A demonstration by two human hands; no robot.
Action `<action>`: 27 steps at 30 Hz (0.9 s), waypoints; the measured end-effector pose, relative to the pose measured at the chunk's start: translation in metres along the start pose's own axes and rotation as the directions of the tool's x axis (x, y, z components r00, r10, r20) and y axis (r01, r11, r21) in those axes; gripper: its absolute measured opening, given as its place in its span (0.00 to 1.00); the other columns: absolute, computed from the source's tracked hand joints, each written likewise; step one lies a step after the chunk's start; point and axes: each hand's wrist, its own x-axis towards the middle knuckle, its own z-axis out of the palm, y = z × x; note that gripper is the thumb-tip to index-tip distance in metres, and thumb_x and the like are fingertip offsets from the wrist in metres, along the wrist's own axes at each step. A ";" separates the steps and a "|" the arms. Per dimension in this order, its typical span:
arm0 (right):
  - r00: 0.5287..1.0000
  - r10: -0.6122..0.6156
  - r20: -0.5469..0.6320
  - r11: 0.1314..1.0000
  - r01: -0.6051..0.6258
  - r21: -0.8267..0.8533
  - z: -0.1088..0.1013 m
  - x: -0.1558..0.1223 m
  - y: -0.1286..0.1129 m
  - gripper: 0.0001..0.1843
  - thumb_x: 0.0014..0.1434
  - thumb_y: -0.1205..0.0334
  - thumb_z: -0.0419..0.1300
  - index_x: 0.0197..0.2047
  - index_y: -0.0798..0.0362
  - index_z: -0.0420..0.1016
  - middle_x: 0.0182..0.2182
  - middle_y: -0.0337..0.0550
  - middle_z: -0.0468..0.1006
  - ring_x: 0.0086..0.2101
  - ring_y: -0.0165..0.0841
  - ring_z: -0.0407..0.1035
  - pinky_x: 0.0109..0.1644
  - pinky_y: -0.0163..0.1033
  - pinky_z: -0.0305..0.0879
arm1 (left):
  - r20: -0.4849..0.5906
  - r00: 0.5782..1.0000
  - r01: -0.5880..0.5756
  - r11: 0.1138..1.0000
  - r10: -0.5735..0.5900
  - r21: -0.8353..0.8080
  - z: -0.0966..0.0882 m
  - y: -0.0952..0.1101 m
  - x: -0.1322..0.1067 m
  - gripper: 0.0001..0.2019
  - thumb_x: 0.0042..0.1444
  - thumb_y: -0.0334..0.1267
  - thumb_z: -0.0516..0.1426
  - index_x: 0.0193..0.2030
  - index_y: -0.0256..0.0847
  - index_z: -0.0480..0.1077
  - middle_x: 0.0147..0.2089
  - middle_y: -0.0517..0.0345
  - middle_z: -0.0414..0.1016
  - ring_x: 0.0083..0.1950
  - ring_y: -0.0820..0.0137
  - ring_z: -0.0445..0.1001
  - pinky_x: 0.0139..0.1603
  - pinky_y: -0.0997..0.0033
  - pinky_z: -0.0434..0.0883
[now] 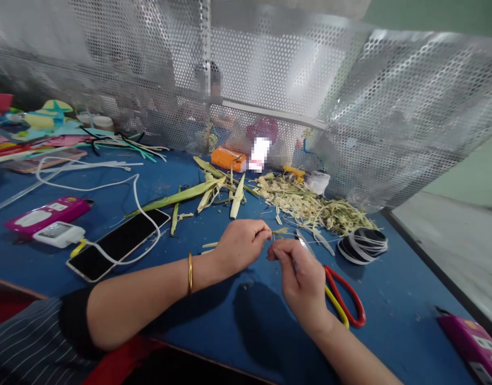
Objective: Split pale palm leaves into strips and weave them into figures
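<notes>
Over the blue table, my left hand [246, 246] is closed in a pinch. A small pale-green plant strip [282, 231] sticks out from its fingertips. Close beside it, my right hand [304, 280] also pinches with thumb and fingers. A thin pale line seems to run between the two hands, but what the right fingers hold is too small to make out. Scissors with red and yellow handles [352, 299] lie on the table just right of my right hand, their blades partly hidden by it. Beyond the hands are dry husk leaves [237, 198] and a heap of plant pieces [305, 202].
A spool of black and white cord [362, 246] sits at the right. On the left lie a phone [119, 243], a white cable [137, 190] and a purple packet [49, 214]. Another purple packet [472, 342] is at lower right. A perforated metal screen [265, 69] stands behind.
</notes>
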 end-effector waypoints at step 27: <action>0.973 0.199 0.117 0.977 -0.206 0.057 -0.007 0.016 0.011 0.09 0.62 0.61 0.55 0.30 0.51 0.71 0.25 0.39 0.72 0.28 0.32 0.66 0.33 0.36 0.62 | 0.045 0.998 0.051 0.990 -0.046 -0.132 -0.017 -0.004 0.010 0.12 0.60 0.36 0.52 0.30 0.37 0.74 0.25 0.60 0.74 0.26 0.76 0.67 0.30 0.75 0.63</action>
